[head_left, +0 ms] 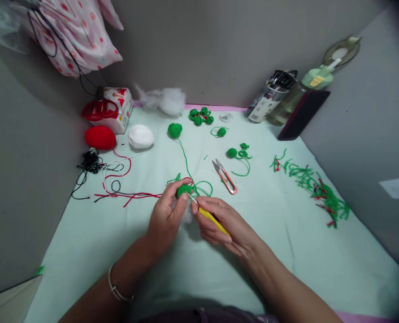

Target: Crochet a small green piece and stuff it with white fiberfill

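Between the thumb and fingers of my left hand [167,211] sits a small green crochet piece [184,190], partly covered by the fingertips. My right hand [216,220] is closed round the yellow handle of a crochet hook [214,221], whose thin metal tip meets the piece's right side. Loops of green yarn [204,186] lie just behind both hands, and one strand runs back to a green yarn ball [175,130]. A bit of white stuffing [186,214] shows beneath the hands. Orange-handled thread snips [225,176] lie to the right, blades apart.
At the left are a red yarn ball [100,137], a white yarn ball [140,136] and tangled black yarn [91,161]. Fibre stuffing [167,101] and green crochet pieces [201,116] lie at the back. Yarn scraps [317,188], a phone [303,115] and a bottle [288,105] are on the right.
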Demonstrator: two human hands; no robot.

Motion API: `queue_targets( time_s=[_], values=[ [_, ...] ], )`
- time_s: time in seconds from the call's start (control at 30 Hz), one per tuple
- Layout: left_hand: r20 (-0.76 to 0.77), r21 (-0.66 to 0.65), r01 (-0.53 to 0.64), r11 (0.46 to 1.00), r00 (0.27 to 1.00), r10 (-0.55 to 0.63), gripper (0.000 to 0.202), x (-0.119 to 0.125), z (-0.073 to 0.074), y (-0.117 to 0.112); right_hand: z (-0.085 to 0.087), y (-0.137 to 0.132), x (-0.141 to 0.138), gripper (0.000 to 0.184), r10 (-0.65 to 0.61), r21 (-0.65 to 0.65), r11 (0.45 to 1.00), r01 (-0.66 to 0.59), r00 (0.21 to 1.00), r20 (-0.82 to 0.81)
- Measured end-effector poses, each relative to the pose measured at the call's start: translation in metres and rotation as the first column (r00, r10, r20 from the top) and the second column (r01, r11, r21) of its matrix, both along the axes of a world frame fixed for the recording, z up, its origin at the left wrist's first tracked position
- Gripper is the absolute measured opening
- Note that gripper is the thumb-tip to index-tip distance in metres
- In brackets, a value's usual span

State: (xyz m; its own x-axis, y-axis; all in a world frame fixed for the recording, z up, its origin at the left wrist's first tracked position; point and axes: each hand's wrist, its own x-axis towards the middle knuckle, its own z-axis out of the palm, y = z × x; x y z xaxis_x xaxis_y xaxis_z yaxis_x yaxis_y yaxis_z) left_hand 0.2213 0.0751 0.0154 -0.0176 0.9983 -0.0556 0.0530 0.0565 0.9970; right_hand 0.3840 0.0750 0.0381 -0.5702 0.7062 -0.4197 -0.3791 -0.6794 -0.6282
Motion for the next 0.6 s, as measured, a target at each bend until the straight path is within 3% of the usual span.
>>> queue_targets(
  time_s=[0.23,0.4,0.47,0.6],
  values=[
    [-0.023,0.036,0.01,0.999,1.0,-0.009,0.022,0.005,-0.005,0.0,0.002,0.0,-0.003,0.025,-0.081,-0.005,0.997,0.081,0.997,0.01],
    [-0.043,0.015,0.038,0.999,0.998,-0.037,0.013,0.007,-0.006,0.002,0.005,-0.009,-0.005,0.029,-0.114,0.201,0.978,0.061,0.958,0.263],
    [-0.042,-0.006,0.057,0.998,0.998,-0.057,0.013,0.007,-0.006,0.003,0.005,-0.017,-0.007,0.031,-0.147,0.338,0.941,-0.004,0.895,0.421],
    [-0.01,-0.032,0.088,0.996,0.996,-0.089,0.015,0.007,-0.004,0.003,0.001,-0.031,-0.009,0.032,-0.259,0.558,0.809,-0.185,0.739,0.622]
  ],
)
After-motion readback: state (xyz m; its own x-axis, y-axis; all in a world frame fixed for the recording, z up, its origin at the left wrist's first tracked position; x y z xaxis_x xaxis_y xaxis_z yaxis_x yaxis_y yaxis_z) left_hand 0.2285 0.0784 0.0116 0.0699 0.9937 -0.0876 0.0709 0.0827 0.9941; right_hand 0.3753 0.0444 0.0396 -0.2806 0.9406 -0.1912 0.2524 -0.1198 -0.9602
